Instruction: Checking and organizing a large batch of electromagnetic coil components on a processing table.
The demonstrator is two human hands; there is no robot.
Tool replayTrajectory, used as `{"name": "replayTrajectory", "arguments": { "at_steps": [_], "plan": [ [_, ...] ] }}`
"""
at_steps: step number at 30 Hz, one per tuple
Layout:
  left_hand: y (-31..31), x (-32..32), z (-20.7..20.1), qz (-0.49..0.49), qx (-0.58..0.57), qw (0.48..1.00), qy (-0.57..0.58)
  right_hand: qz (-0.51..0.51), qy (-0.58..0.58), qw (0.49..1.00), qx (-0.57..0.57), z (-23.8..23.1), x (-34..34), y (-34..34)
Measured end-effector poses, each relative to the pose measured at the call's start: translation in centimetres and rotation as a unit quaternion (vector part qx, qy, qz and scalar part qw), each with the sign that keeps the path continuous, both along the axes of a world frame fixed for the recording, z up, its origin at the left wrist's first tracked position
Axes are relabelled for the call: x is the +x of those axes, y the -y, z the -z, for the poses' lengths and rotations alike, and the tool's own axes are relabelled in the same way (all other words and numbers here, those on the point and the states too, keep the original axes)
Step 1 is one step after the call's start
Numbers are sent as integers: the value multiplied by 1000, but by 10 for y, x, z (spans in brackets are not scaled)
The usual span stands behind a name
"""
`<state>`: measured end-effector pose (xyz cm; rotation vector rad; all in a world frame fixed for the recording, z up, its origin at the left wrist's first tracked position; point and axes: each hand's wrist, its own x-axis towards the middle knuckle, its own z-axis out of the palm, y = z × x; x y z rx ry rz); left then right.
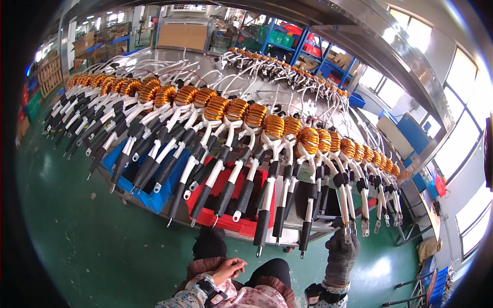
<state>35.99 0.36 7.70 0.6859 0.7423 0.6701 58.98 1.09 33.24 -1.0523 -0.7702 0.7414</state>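
A long row of copper-wound toroid coils (274,126) sits along the edge of a metal table (287,226), each with white and black sleeved leads (267,205) hanging over the edge. My right hand (343,250), in a grey knit glove, reaches up and grips the metal end of a white lead (347,226) below one coil near the right. My left hand (229,268) is bare, low near my body, with its fingers curled loosely and nothing in it. A dark device is strapped on each wrist.
A red bin (226,222) and a blue bin (154,197) stand under the hanging leads. The floor (77,231) is green. Blue shelving (308,43) with crates stands at the back, and blue crates (439,287) sit at the lower right.
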Motion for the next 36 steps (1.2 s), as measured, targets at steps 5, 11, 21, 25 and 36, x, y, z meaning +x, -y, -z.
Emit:
{"name": "replayTrajectory", "arguments": {
  "at_steps": [5,11,21,25,36],
  "plan": [
    [3,-1,4,0,3,1000,-8,0,46,996,-75,10,-8,-26],
    [4,3,6,6,-5,1000,5,75,13,997,-18,23,-10,-40],
    [3,2,8,-9,2,1000,14,-6,-87,996,-35,22,1,-59],
    [-2,-1,11,-9,-1,1000,12,-355,-645,669,105,16,7,-72],
    [-6,25,55,2,23,1000,9,61,191,979,26,38,18,-61]
  ]
}}
